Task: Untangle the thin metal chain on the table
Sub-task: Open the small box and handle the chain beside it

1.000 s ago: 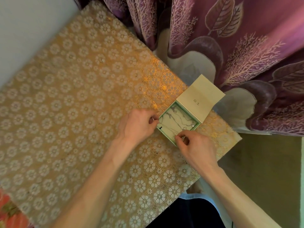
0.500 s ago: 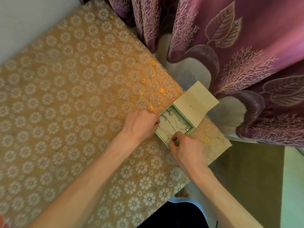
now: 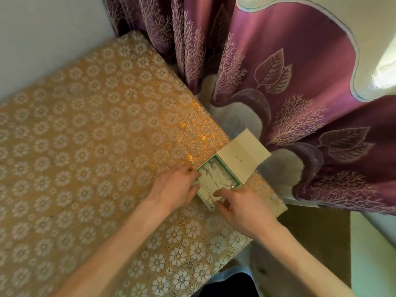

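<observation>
A small pale green box (image 3: 232, 177) lies open near the table's right edge, its cream lid (image 3: 243, 156) folded back to the right. A thin silver chain (image 3: 216, 176) lies in loose tangled lines on the box's pale inner card. My left hand (image 3: 174, 188) holds the box's left side with curled fingers. My right hand (image 3: 242, 205) is at the box's near corner, thumb and forefinger pinched together over the card's near edge. Whether they hold the chain or the card is too blurred to tell.
The table (image 3: 85, 168) wears a gold cloth with white flower shapes. A purple leaf-patterned curtain (image 3: 289, 82) hangs close behind the box and along the table's right side. A pale wall (image 3: 42, 39) borders the far left. The table's near right corner drops to the floor.
The view has tipped up and shifted, showing more curtain. Both hands stay on the box. My right hand's pinch has slid a little toward the box's near corner.
</observation>
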Tool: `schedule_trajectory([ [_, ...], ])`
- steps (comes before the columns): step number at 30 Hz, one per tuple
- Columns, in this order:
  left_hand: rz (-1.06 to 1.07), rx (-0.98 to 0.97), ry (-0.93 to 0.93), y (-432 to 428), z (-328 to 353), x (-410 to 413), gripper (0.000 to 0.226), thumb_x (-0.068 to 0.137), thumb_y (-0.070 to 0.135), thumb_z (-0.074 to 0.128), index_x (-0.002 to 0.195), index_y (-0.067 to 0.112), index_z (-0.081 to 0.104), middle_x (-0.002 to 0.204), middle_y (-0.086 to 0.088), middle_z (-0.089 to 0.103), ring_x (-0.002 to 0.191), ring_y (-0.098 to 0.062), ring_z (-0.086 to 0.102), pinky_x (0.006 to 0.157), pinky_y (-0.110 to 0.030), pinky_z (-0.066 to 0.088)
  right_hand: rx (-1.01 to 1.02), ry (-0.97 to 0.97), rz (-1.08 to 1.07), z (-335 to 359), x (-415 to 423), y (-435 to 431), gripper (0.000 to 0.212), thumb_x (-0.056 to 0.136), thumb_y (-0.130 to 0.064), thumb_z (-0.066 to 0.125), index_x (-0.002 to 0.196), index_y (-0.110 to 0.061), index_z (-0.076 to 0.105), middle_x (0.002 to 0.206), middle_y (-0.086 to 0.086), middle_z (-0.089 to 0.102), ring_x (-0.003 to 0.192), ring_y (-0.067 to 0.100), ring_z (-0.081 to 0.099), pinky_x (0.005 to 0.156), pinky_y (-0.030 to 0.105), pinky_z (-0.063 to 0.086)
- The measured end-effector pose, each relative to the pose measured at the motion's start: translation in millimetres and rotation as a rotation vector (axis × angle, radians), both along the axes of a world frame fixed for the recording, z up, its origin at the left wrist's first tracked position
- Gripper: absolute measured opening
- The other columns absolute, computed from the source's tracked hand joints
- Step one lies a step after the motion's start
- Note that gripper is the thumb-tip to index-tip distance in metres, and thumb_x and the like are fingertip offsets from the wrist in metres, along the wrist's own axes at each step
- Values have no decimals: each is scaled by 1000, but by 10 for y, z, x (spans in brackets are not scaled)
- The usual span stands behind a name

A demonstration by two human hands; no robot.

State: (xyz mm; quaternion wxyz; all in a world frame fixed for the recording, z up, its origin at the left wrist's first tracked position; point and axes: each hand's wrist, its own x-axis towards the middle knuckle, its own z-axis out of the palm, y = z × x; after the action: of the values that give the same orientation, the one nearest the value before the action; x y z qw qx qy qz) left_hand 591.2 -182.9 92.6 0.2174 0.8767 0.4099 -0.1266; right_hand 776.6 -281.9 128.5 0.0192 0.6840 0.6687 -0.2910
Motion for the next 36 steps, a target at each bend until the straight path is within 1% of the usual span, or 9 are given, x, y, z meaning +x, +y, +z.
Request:
schedule_trajectory([
  [5, 242, -81, -147, -305, 3, 154, 90, 92, 63, 53, 159, 26, 6, 166, -1, 16, 150, -23, 24, 122, -46, 26, 199, 103, -128, 123, 529, 308, 30, 96, -45, 55, 123, -34, 61, 112, -14, 66, 96, 7, 63, 82, 36, 55],
  [11, 382, -94, -131, -518, -171, 391, 133, 70, 87, 49, 150, 16, -30, 160, -2, -28, 153, -19, -13, 125, -39, -3, 241, 174, -422, -114, 910, 596, 57, 92, -46, 64, 141, -21, 50, 144, -2, 50, 136, 20, 39, 111, 37, 33],
  [13, 428, -84, -163, -562, -238, 425, 134, 65, 91, 45, 150, 17, -28, 159, 0, -28, 153, -20, -11, 123, -38, -5, 163, 249, -560, -275, 983, 613, 67, 91, -48, 66, 148, -22, 41, 152, -1, 42, 141, 21, 33, 115, 40, 31],
  [16, 470, -90, -205, -577, -225, 456, 135, 62, 91, 45, 154, 19, -23, 160, 6, -24, 153, -17, -10, 122, -36, -7, 92, 543, -864, -460, 1027, 591, 74, 92, -42, 68, 153, -20, 34, 154, 3, 41, 140, 22, 41, 112, 37, 37],
  [19, 494, -131, -215, -566, -140, 488, 134, 68, 78, 63, 156, 20, -18, 164, 7, -19, 153, -16, -10, 115, -31, -12, 60, 811, -1185, -575, 1084, 587, 63, 92, -34, 70, 147, -18, 42, 149, 5, 49, 132, 21, 51, 112, 39, 41],
  [22, 515, -126, -205, -592, -98, 513, 134, 67, 75, 68, 158, 20, -15, 166, 6, -15, 154, -16, -9, 116, -32, -11, -43, 1017, -1373, -655, 1134, 566, 50, 92, -35, 66, 137, -20, 51, 133, 6, 62, 116, 24, 63, 100, 43, 52],
  [26, 526, -137, -196, -602, -52, 538, 135, 66, 73, 71, 158, 20, -12, 167, 7, -12, 154, -17, -7, 116, -32, -9, -99, 1173, -1409, -624, 1159, 504, 33, 106, -27, 49, 131, -6, 56, 124, 13, 68, 111, 24, 66, 99, 40, 52],
  [30, 525, -140, -193, -586, -6, 546, 135, 64, 73, 74, 160, 21, -6, 168, 7, -7, 154, -16, -3, 115, -30, -7, -124, 1168, -1357, -499, 1174, 484, 14, 103, -27, 55, 106, -15, 62, 111, 5, 71, 101, 17, 65, 97, 35, 51],
  [36, 540, -154, -194, -601, 42, 557, 135, 64, 68, 78, 160, 22, -6, 167, 6, -6, 154, -17, -2, 113, -29, -7, -136, 1110, -1342, -516, 1108, 425, 21, 102, -14, 55, 122, -11, 59, 127, 9, 64, 116, 19, 58, 106, 35, 46],
])
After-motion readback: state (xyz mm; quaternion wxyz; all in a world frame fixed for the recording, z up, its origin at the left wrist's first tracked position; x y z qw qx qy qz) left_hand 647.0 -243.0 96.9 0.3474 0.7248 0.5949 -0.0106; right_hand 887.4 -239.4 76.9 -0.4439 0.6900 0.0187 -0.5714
